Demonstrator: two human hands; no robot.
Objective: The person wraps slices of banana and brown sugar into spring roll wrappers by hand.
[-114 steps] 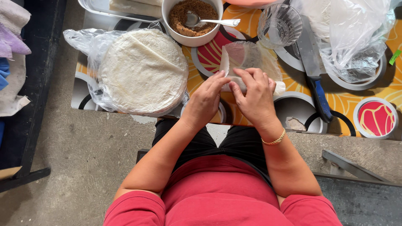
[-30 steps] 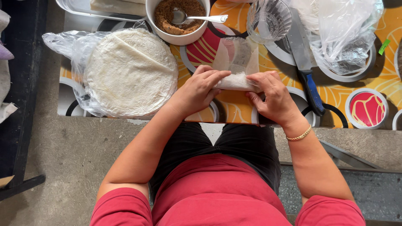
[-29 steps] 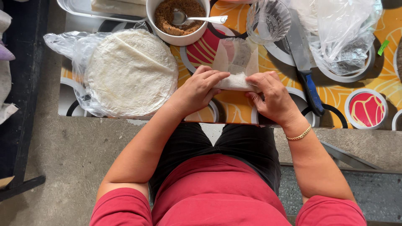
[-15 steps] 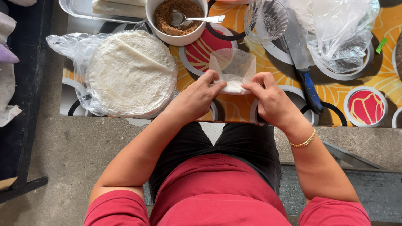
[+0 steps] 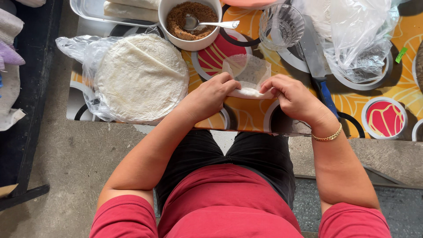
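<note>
My left hand (image 5: 211,94) and my right hand (image 5: 293,97) both pinch a thin translucent wrapper sheet (image 5: 247,72), partly rolled into a white roll at its near edge, on the orange patterned table (image 5: 246,117). The unrolled part of the sheet lies flat beyond my fingers. A round stack of white wrappers (image 5: 141,77) in a clear plastic bag lies left of my left hand. A white bowl of brown filling (image 5: 189,22) with a metal spoon (image 5: 211,24) stands just beyond the sheet.
A clear glass (image 5: 281,26) stands beyond my right hand. A knife with a blue handle (image 5: 317,66) lies to the right, beside a crumpled clear plastic bag (image 5: 357,35). A tray holding white rolls (image 5: 119,9) sits far left. Folded cloths (image 5: 9,66) lie off the table.
The sheet has been rolled further; the roll has moved away from me and less flat sheet shows. Both hands stayed on it and spread slightly apart.
</note>
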